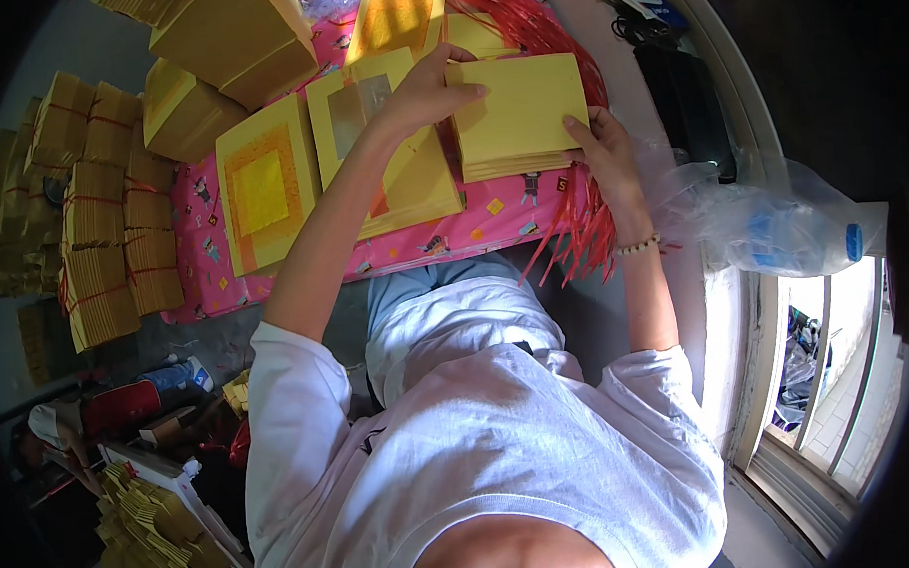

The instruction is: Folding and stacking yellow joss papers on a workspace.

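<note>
A thick stack of yellow paper sheets (523,106) is held between my two hands over the pink cloth. My left hand (436,92) grips its left side, thumb lying on the top sheet. At the right edge, my right hand (605,151) has its thumb on top and its fingers curled round the side, partly hidden. Left of the held stack lies a yellow paper stack with a greyish square (347,117), partly covered by my left forearm. Farther left is a stack with an orange-bordered yellow square (267,177). Red plastic strips (585,234) hang over the table edge below my right hand.
A pink patterned cloth (492,223) covers the table. Bundles tied with red strips (96,206) and large yellow stacks (231,41) stand left. A clear plastic bag (773,218) lies right, beside a barred opening (827,351). Another person (69,428) is at lower left.
</note>
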The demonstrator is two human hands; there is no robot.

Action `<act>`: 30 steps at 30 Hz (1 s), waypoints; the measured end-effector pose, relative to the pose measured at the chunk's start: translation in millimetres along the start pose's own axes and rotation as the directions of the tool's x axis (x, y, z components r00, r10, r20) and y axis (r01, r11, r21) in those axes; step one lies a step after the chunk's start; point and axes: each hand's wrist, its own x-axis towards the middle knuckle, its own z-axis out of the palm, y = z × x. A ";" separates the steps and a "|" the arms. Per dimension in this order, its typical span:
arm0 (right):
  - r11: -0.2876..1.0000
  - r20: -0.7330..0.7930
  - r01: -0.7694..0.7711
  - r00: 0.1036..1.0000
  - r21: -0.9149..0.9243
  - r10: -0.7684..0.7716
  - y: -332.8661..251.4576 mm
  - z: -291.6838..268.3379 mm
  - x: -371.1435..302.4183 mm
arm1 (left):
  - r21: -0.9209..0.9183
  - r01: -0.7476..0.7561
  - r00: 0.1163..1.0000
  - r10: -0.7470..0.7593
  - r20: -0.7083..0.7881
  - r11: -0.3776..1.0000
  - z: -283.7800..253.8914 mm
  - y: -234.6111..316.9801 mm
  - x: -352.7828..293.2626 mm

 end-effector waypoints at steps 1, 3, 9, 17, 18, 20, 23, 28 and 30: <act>0.999 -0.022 -0.005 1.000 -0.043 0.004 5.6 0.2 3.4 | -0.003 0.004 1.000 -0.004 0.000 1.000 1.3 -5.9 7.2; 0.996 -0.041 -0.016 0.999 -0.089 0.013 14.8 -0.3 8.8 | 0.187 0.026 1.000 -0.028 0.008 0.982 4.8 -19.0 18.6; 0.968 -0.038 -0.109 0.994 -0.227 0.103 37.1 -5.1 14.4 | 0.394 -0.051 0.998 0.062 -0.016 0.918 19.3 -38.1 26.0; 0.980 -0.016 -0.119 0.993 -0.160 0.118 43.7 -5.9 12.5 | 0.454 0.023 1.000 -0.026 0.000 0.891 27.8 -31.6 23.4; 0.979 -0.016 -0.121 0.993 -0.161 0.120 44.9 -6.2 12.7 | 0.466 0.029 0.999 -0.034 0.002 0.884 28.6 -31.4 23.3; 0.979 -0.026 -0.089 0.996 -0.183 0.086 47.3 -7.0 13.0 | 0.504 0.018 1.000 -0.025 0.008 0.864 32.0 -31.2 23.1; 0.969 -0.037 -0.103 0.995 -0.224 0.097 48.4 -7.1 12.9 | 0.560 -0.033 0.999 0.035 0.008 0.827 37.4 -33.9 23.6; 0.860 -0.047 0.032 0.997 -0.510 -0.064 32.3 -1.5 7.1 | 0.630 -0.083 0.994 0.109 -0.003 0.772 42.5 -45.2 26.5; 0.680 -0.016 0.113 0.983 -0.724 -0.181 22.2 -3.9 5.3 | 0.646 -0.107 0.990 0.140 0.000 0.756 43.1 -46.9 27.1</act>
